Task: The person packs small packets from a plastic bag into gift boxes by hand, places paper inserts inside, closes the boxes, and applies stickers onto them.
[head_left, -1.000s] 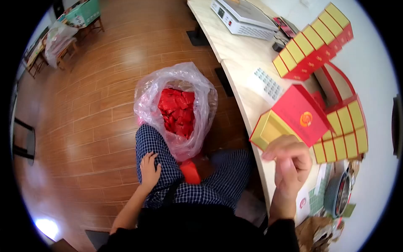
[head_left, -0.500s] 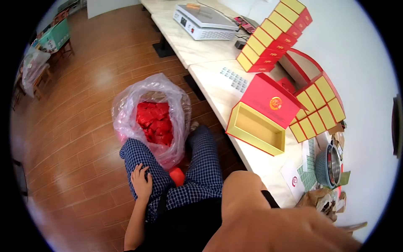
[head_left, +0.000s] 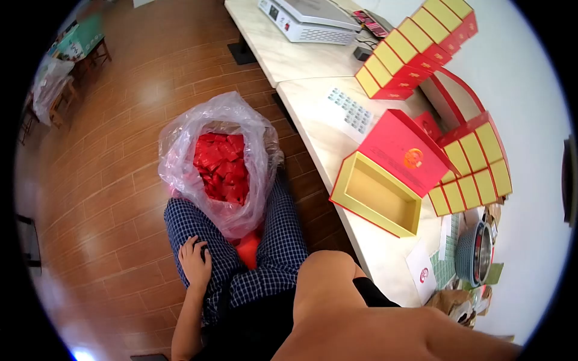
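My left hand (head_left: 195,262) lies palm down on my thigh, fingers loosely spread, holding nothing. My right arm (head_left: 379,331) is very close to the camera along the bottom edge; its fingers are not visible. Between my legs stands a clear plastic bag (head_left: 263,138) with its mouth wide open, full of shiny red packets (head_left: 223,165). To the right, on the table, lies an open gift box (head_left: 379,195) with a yellow, bare interior. Its red lid (head_left: 409,150) is tilted back and carries a gold emblem.
Stacked red-and-yellow boxes (head_left: 415,45) and another group of boxes (head_left: 475,159) stand by the wall. A sticker sheet (head_left: 350,109) lies on the marble-patterned table (head_left: 310,129). Farther back is a white flat-topped appliance (head_left: 313,27); nearer, a blue-grey basket (head_left: 466,256).
The camera view has shifted, so the table things appear farther right and the bag slightly higher. My right arm has moved across the bottom edge. My left hand stays on my thigh.
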`<state>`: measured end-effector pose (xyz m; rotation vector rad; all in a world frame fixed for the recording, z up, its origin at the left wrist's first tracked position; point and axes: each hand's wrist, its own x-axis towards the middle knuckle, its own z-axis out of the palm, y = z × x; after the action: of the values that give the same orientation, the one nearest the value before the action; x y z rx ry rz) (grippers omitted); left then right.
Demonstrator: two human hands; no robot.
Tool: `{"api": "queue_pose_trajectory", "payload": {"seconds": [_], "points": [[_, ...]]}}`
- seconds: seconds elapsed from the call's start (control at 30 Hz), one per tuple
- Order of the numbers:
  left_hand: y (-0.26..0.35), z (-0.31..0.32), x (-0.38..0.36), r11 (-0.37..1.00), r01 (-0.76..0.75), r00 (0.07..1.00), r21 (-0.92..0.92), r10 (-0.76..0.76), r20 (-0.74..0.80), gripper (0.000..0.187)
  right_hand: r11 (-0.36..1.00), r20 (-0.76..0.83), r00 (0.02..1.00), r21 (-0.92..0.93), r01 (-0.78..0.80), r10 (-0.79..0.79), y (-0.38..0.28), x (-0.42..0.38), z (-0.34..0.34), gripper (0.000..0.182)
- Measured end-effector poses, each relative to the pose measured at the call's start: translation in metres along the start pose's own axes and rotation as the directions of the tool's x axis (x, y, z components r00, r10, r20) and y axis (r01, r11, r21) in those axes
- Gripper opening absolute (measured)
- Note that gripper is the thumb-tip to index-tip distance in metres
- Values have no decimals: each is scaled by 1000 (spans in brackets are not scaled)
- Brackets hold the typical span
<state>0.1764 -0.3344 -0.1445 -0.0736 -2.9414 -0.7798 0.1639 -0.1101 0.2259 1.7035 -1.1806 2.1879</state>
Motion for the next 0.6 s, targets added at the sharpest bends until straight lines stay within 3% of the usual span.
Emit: {"api": "queue_pose_trajectory", "payload": {"seconds": [0.17,0.23,0.3,0.33,0.37,0.43,0.5,0.53,0.57,0.6], "points": [[-17,-10,21,999,42,999,30,-41,-27,16,991,-79,989,-43,-130,126,65,-4,-44,23],[-16,-24,38,983,131,990,-129,-136,-31,18,924,-235,926,-177,-339,295,115,-21,-67,23],[-39,-7,52,984,155,982,-84,-163,-91,25,703,-506,718,-269,-658,478,180,-65,-94,19],[-46,-2,63,966,226,964,-128,-241,-109,31,556,-648,611,-329,-763,455,222,-99,-111,21],[-53,5,75,941,288,943,-177,-311,-120,38,432,-747,452,-244,-869,487,253,-138,-130,25],[-66,23,107,908,311,915,-280,-366,-171,47,337,-865,171,-3,-941,471,301,-223,-165,34],[-70,41,145,875,289,887,-388,-397,-235,72,211,-885,31,77,-974,464,331,-283,-180,44],[-73,56,163,876,304,888,-375,-403,-222,84,124,-861,-63,145,-982,504,341,-305,-188,59],[-77,77,179,907,306,891,-290,-380,-249,98,102,-858,-84,157,-982,507,350,-316,-189,59],[-77,97,194,887,389,863,-248,-446,-239,103,-153,-899,-29,-43,-987,438,358,-325,-187,69]]}}
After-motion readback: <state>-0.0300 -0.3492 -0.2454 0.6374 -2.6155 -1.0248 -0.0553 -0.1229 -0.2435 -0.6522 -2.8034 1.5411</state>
